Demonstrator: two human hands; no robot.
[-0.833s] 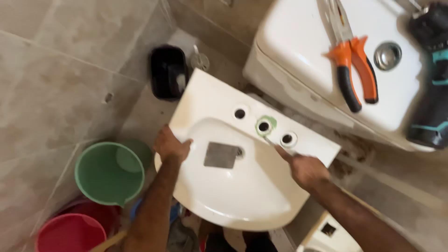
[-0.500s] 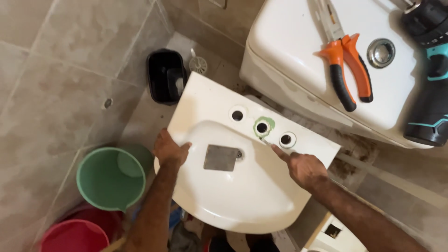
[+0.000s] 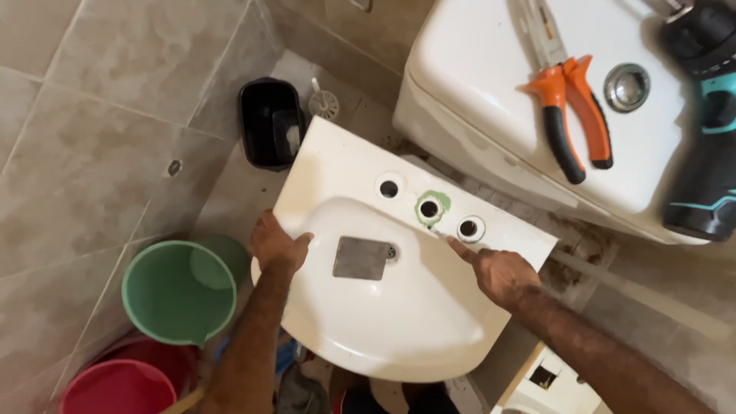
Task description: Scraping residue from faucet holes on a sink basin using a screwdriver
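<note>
The tiled floor (image 3: 100, 130) fills the left of the view, and a white toilet tank (image 3: 491, 84) takes up the upper right, with orange-handled pliers (image 3: 571, 115) and a dark cordless drill (image 3: 709, 130) lying on its lid. Between them sits the white washbasin (image 3: 383, 322), held loose over the floor with its three tap holes toward the tank; the middle hole is ringed with green residue (image 3: 431, 208), and a square grey plate (image 3: 360, 257) lies by the drain.

A green bucket (image 3: 176, 295) and a red bucket (image 3: 115, 387) stand below left, and a black bin (image 3: 270, 123) lies beyond the basin's far corner.

The left hand (image 3: 276, 245) grips the basin's left rim, fingers curled over the edge. The right hand (image 3: 494, 272) rests on the bowl's upper right slope, forefinger stretched out and touching just below the middle and right holes, grasping nothing.

Compared with a moment earlier, the basin and both hands keep nearly the same places; the fingertip has edged slightly nearer the green-ringed hole. The person appears to be inspecting the holes rather than moving the basin.
</note>
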